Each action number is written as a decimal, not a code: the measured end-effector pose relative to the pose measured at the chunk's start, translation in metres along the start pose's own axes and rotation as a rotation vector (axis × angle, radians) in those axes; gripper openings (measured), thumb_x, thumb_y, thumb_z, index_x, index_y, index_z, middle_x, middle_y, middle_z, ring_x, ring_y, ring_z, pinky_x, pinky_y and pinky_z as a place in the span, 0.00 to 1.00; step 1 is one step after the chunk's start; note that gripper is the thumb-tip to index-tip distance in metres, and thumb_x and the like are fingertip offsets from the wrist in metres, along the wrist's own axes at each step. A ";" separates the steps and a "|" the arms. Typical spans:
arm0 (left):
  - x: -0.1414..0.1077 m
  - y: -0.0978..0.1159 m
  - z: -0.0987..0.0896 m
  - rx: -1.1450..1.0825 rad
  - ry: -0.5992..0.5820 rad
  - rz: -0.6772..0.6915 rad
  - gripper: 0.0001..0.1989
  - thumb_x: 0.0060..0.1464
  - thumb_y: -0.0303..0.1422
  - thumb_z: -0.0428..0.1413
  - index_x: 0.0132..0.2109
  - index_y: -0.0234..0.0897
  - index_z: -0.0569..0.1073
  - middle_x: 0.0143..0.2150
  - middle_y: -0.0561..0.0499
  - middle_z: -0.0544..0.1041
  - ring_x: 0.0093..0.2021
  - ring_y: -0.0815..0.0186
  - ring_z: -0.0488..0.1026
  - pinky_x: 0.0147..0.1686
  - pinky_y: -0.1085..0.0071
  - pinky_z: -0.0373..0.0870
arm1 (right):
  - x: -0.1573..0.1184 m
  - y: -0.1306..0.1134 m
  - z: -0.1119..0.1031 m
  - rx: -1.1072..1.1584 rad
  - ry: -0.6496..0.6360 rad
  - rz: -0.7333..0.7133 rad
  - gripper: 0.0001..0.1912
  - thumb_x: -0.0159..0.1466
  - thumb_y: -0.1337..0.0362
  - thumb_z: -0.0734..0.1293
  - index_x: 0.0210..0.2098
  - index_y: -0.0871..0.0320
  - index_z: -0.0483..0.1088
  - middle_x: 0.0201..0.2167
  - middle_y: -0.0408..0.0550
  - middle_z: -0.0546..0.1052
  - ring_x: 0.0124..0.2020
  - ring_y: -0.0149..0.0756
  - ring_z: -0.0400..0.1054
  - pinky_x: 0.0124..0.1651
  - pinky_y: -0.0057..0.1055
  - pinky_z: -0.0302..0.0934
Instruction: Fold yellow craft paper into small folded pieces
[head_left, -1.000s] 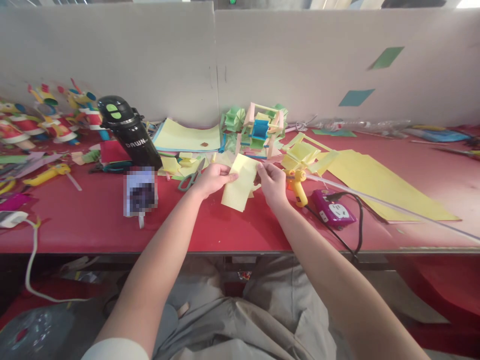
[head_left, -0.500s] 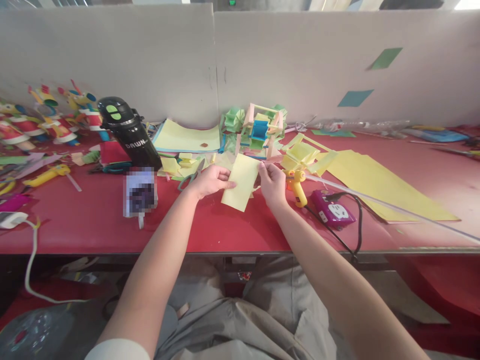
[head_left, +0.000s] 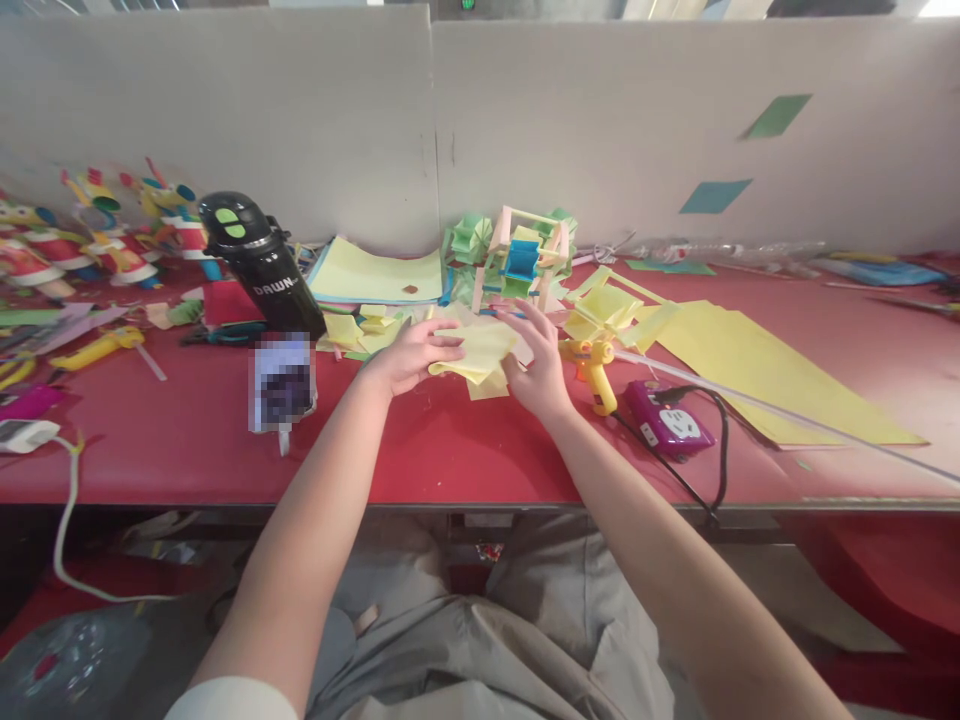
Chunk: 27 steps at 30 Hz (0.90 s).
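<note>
While the yellow paper [head_left: 481,348] curls, the right hand [head_left: 536,365] spreads

The black bottle [head_left: 274,285] has a lid [head_left: 234,222] hiding any contents. Right of the bottle, the left hand [head_left: 411,357] pinches the paper; flat half a second ago, it now bends, apparently being shaped. Farther right, fingers stand apart by the paper's edge.

The bare left hand [head_left: 412,358] is pinching a pale yellow, curling sheet of paper [head_left: 480,348] at its 9 o'clock side; the bare right hand [head_left: 536,370] is spreading its fingers at 3 o'clock. Around the sheet, a black cylindrical bottle [head_left: 259,265] is standing toward 10 o'clock, a pink-framed paper model with a blue middle [head_left: 521,260] is standing at 1, and a yellow pistol-shaped glue gun [head_left: 600,385] is resting at 3.
</note>
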<state>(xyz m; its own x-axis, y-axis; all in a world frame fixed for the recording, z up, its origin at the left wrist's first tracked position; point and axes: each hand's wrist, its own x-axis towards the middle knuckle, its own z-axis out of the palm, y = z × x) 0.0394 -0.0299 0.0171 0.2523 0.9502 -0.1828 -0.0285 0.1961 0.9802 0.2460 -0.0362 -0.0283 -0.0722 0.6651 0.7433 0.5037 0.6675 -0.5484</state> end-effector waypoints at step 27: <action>0.019 -0.020 0.008 0.076 -0.007 0.246 0.21 0.43 0.36 0.68 0.44 0.31 0.78 0.42 0.42 0.82 0.45 0.57 0.78 0.49 0.61 0.71 | 0.003 -0.014 0.001 0.509 -0.118 0.582 0.24 0.56 0.40 0.69 0.28 0.58 0.71 0.20 0.41 0.70 0.21 0.29 0.61 0.22 0.26 0.56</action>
<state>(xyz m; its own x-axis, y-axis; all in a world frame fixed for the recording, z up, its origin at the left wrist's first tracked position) 0.0524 -0.0176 -0.0049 0.2534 0.9654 0.0618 -0.0170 -0.0595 0.9981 0.2376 -0.0436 -0.0190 -0.0228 0.9675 0.2519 0.0340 0.2526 -0.9670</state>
